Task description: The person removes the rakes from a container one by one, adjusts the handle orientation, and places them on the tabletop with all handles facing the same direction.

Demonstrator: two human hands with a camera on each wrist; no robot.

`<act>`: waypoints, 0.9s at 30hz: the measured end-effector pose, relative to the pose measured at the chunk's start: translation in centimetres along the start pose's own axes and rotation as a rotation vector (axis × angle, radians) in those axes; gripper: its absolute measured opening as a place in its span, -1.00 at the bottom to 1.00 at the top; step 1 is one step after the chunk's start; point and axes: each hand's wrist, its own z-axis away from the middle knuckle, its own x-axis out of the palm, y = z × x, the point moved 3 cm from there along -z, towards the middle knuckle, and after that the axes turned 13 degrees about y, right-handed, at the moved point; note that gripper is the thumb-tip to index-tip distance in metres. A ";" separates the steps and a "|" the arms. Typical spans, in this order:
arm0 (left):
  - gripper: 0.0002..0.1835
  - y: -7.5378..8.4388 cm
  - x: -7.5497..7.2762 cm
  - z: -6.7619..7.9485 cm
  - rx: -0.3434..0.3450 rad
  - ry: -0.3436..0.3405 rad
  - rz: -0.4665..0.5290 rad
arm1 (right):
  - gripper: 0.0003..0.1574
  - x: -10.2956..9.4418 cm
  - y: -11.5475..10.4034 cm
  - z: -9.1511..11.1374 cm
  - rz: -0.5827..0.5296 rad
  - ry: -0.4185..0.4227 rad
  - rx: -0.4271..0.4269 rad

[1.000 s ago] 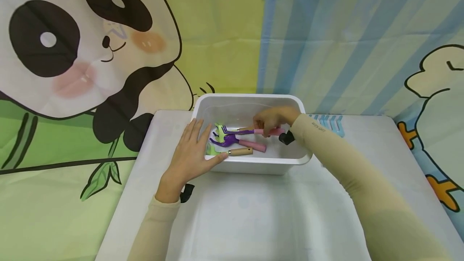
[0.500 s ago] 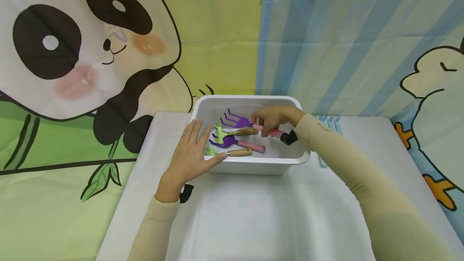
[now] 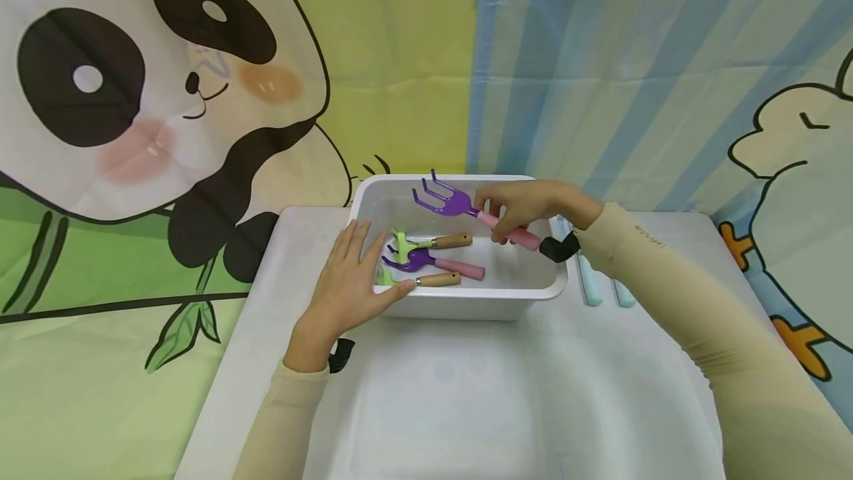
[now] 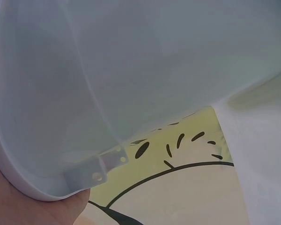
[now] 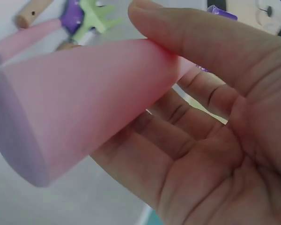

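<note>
My right hand [image 3: 533, 202] grips the pink handle of a hand rake [image 3: 455, 202] with purple tines, raised over the bin with the tines up and to the left. Up close in the right wrist view, thumb and fingers close round the pink handle [image 5: 93, 98]. My left hand [image 3: 349, 276] rests on the near left corner of the white plastic bin [image 3: 480, 295], fingers straight, thumb along the rim. Inside lie a green hand rake [image 3: 452, 241] with a wooden handle, a second purple rake [image 3: 416, 260], and a wooden-handled green tool [image 3: 436, 280] partly hidden by the left thumb.
Two light-blue handles, one nearer [image 3: 589, 284] and one farther right [image 3: 623, 293], lie on the white table [image 3: 453, 398] beside the bin, partly covered by my right arm. A printed cloth [image 3: 400, 58] hangs behind the table.
My right hand has lifted the purple rake from the bin floor, up and to the right, its tines tipping upward. The green rake beneath has come into view. My left hand stays put.
</note>
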 end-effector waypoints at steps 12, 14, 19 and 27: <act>0.14 -0.1 0.1 0.1 0.000 0.005 0.010 | -0.40 -5.0 4.1 8.4 -0.119 0.170 0.066; 0.13 -0.1 0.0 0.1 -0.002 0.002 0.008 | -0.39 -5.4 5.7 9.8 -0.147 0.192 0.078; 0.12 0.0 -0.1 0.1 -0.002 0.005 0.015 | -0.31 -5.8 10.2 12.8 -0.166 0.269 0.138; 0.12 0.1 0.0 0.1 -0.004 0.003 0.020 | -0.24 -5.1 17.1 16.1 -0.201 0.367 0.236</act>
